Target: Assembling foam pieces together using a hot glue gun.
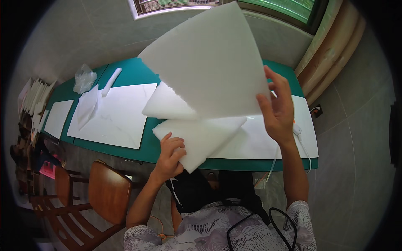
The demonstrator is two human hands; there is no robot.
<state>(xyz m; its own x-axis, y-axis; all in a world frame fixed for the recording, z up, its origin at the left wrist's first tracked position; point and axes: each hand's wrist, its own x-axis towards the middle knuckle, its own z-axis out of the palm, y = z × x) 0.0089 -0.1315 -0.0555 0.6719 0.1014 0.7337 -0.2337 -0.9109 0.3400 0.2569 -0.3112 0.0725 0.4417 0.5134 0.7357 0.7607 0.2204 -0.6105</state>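
Note:
A large white sheet of soft foam-like material is raised over the table, its lower left edge ragged. My right hand grips its right edge, thumb on the near face and fingers behind. Below it is a smaller white foam part with a corner pointing down toward me. My left hand is closed on the left edge of this lower part, fingers curled. Another white foam part shows behind the large sheet's ragged edge. Whether these parts are joined is hidden where they overlap.
White glossy boards lie on the green table. A clear plastic bag and a white roll sit at the far left. A white cable hangs off the right side. Wooden chairs stand at the lower left.

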